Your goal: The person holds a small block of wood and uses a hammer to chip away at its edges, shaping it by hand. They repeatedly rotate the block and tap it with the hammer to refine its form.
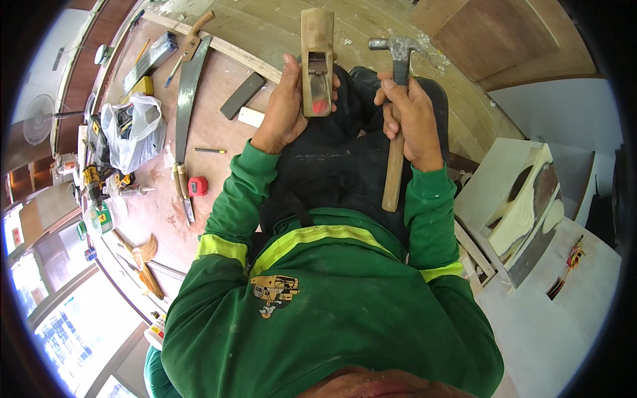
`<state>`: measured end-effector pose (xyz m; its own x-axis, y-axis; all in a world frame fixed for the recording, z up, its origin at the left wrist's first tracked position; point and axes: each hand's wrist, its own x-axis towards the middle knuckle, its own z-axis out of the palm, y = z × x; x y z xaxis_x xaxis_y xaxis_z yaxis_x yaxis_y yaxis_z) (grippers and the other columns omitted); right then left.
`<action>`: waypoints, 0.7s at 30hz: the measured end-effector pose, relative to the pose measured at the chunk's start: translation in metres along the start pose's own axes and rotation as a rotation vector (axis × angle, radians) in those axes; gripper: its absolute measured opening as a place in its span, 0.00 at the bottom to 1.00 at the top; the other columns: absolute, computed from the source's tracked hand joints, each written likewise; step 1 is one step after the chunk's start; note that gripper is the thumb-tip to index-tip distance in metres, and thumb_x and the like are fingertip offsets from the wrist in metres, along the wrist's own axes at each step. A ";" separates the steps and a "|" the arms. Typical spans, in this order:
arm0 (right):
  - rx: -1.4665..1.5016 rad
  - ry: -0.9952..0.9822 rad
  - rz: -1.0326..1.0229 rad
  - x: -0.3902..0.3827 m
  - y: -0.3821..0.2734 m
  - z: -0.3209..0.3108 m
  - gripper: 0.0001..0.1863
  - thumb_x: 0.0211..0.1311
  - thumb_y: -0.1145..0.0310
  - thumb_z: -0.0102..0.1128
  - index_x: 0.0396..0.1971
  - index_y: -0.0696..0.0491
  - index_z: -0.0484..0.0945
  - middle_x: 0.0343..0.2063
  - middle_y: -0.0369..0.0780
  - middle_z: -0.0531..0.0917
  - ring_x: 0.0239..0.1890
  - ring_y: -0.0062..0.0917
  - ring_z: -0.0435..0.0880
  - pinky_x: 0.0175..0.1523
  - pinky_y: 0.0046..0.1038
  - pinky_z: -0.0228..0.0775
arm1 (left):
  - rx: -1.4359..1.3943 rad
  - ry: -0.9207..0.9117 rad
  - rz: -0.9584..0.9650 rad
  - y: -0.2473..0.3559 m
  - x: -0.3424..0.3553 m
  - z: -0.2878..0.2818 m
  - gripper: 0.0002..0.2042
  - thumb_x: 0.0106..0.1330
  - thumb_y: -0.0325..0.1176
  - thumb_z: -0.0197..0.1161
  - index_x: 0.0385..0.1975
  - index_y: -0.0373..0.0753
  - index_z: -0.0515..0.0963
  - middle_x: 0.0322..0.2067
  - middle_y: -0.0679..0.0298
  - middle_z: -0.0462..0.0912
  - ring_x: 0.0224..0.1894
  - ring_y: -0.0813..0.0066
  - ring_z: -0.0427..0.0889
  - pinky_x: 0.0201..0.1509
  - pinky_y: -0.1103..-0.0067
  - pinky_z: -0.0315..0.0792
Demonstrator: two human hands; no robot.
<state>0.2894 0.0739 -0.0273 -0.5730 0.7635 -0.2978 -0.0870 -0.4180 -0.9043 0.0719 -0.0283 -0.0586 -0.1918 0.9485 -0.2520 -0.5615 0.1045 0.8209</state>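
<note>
Left hand (290,99) wraps wooden hand plane (317,41), left of claw hammer (396,151); right hand (415,125) closed round hammer's shaft. Tools apart. Plane looks assembled; work apparently underway, amount left unclear.

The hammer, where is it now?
In the head view, the hammer is upper right of centre, held in the right hand, right of the wooden plane.

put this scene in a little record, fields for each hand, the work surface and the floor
left hand: holds a wooden hand plane
right hand: grips a claw hammer by its handle, head away from the body
work surface: handsaw, red tape measure, white plastic bag, dark block, white block
floor: wood-patterned, scattered with pale bits
</note>
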 end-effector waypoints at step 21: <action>-0.137 0.016 0.256 0.024 0.075 -0.025 0.15 0.75 0.61 0.66 0.45 0.55 0.73 0.27 0.32 0.73 0.18 0.13 0.70 0.21 0.21 0.65 | -0.243 -0.016 -0.042 -0.044 0.023 -0.014 0.34 0.86 0.62 0.36 0.71 0.38 0.70 0.47 0.59 0.83 0.47 0.66 0.85 0.50 0.65 0.86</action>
<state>0.2896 0.0730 -0.1099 -0.5487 0.6499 -0.5258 0.1706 -0.5287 -0.8315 0.0811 -0.0152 -0.1080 -0.1518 0.9498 -0.2736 -0.7465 0.0713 0.6616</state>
